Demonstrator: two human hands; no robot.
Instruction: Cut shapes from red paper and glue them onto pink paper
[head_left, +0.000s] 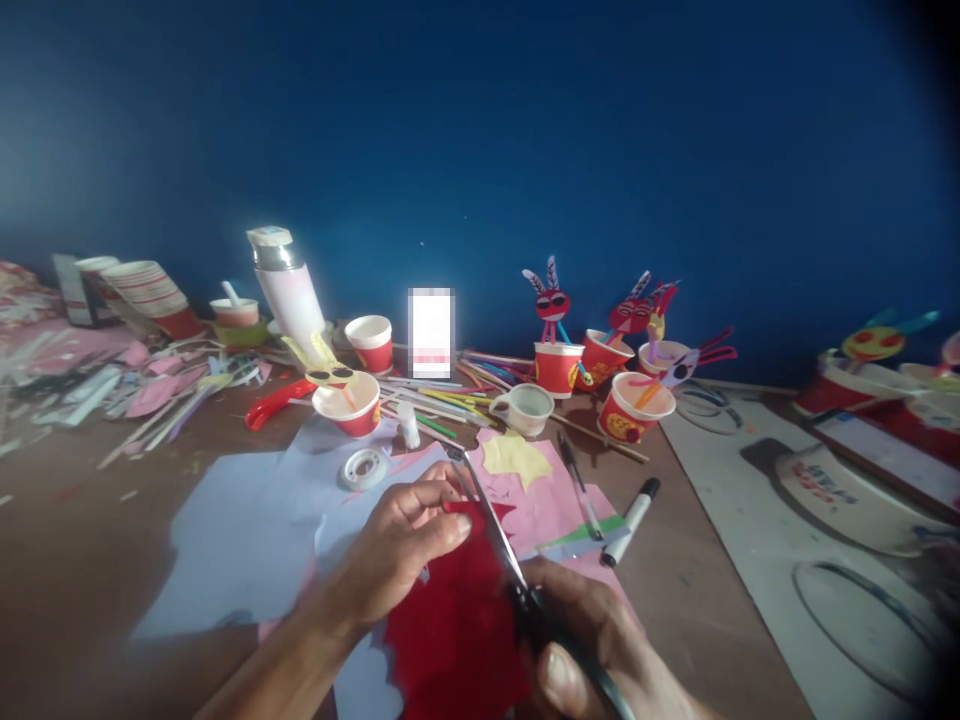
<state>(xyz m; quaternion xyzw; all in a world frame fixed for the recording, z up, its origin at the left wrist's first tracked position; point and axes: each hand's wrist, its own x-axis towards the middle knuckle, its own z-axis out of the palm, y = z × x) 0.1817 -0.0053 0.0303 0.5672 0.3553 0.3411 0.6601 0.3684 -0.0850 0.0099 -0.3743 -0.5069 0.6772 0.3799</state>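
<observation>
While our left hand (416, 550) pinches red paper (457, 620) near top edge, probably to steady it, right hand (592, 640) grips scissors (529, 600), blades right beside it.

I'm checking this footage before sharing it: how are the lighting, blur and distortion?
Head view: pale glow around the flask, glint on the scissors, blackened right corners; head view: stacked cups at left and the bowl at right look smeared, the latter stretched too.
</observation>
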